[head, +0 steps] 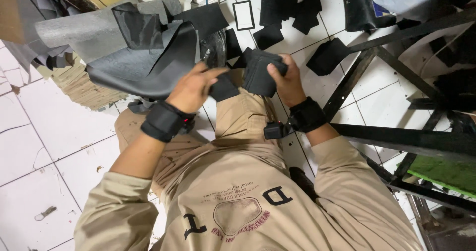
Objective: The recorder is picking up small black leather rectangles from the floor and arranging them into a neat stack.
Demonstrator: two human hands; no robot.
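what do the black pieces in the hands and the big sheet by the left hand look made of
Stack of black pieces in the right hand: matte, soft, probably felt-backed fabric or faux leather. Big dark sheet beside the left hand: looks like synthetic leather, with a faint sheen and smooth draping folds.

Both hands, left (191, 87) and right (283, 80), are raised together, fingers curled.

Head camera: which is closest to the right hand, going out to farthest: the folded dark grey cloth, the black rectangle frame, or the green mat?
1. Folded dark grey cloth, gripped by the right hand.
2. Black rectangle frame, on tiles up ahead.
3. Green mat, far right under the black metal frame.
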